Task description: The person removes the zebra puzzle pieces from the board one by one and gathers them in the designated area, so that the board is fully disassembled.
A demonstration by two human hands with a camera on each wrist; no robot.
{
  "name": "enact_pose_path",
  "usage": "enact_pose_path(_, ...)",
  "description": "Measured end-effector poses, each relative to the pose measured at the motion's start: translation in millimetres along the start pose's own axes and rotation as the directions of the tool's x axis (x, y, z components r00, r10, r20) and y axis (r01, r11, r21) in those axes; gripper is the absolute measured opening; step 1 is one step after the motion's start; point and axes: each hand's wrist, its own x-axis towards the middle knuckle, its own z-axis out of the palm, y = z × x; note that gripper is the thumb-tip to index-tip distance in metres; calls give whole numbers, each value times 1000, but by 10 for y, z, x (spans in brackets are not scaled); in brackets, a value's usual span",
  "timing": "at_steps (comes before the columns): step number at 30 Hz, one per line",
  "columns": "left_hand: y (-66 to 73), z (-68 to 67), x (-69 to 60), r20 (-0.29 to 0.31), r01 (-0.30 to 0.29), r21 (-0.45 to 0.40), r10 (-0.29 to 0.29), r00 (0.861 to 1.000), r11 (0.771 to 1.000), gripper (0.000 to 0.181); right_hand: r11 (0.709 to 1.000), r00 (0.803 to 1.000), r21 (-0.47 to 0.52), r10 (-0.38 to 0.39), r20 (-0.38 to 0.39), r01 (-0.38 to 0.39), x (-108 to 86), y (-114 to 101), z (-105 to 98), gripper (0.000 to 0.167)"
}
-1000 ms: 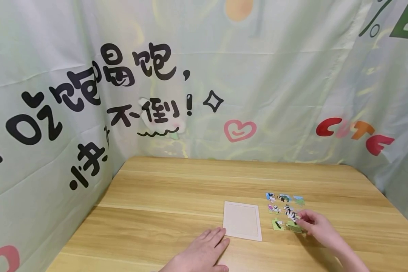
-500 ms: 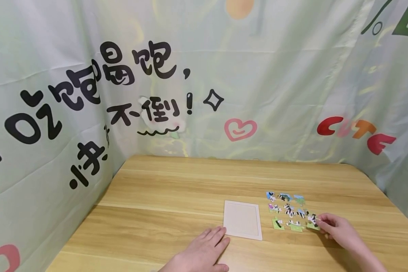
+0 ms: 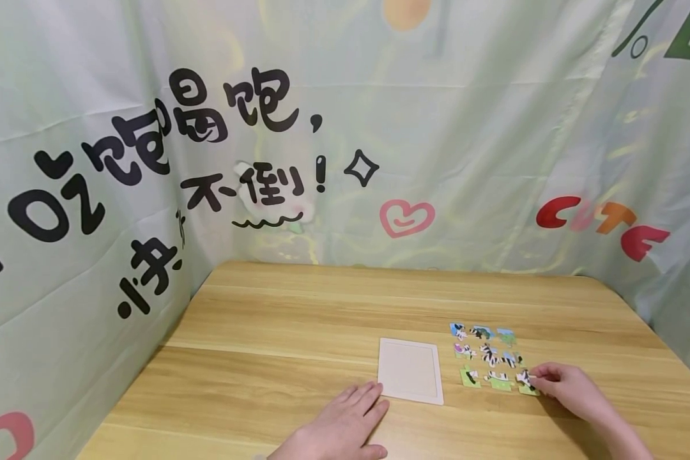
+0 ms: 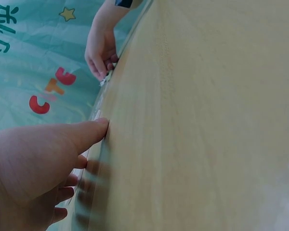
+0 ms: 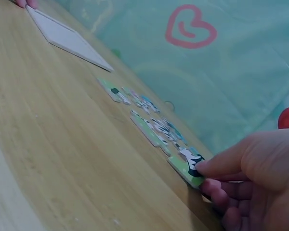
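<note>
My right hand (image 3: 575,391) pinches a corner jigsaw puzzle piece (image 5: 187,166) with a black-and-white animal on green, between thumb and fingers. This piece sits at the near right of several other loose puzzle pieces (image 3: 489,355), laid in rows with small gaps between them. To their left lies a flat pale puzzle tray (image 3: 409,372) with a raised rim and nothing in it. My left hand (image 3: 342,425) lies with fingers extended, its fingertips touching the tray's near left corner. In the left wrist view the left thumb rests along the tabletop, and the tray is mostly hidden.
A light wood table (image 3: 253,358) carries everything, with bare wood left of the tray and behind the pieces. A pale printed cloth (image 3: 466,160) hangs around the back and sides, close to the table's edges.
My right hand has carried the corner piece rightward from above the other pieces, then slightly left and down to the near right of the rows. The left hand and tray stay put.
</note>
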Motion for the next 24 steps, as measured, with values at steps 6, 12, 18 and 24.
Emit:
enact_pose_path(6, 15, -17, 3, 15, 8, 1, -8, 1000, 1000, 67, 997, 1000, -76, -9, -15, 7, 21, -31, 11, 20)
enact_pose_path(12, 14, -19, 3, 10, 5, 5, -5, 1000, 1000, 66, 993, 998, -109, -54, -14, 52, 18, -10, 25, 29)
enact_pose_path(18, 14, -15, 4, 14, 5, 6, -5, 1000, 1000, 67, 988, 997, -132, -77, -9, 75, 37, -10, 46, 32)
enact_pose_path(24, 14, -3, 15, 30, 12, -3, -12, 999, 1000, 68, 987, 996, -137, -83, -18, 79, 30, -8, 48, 31)
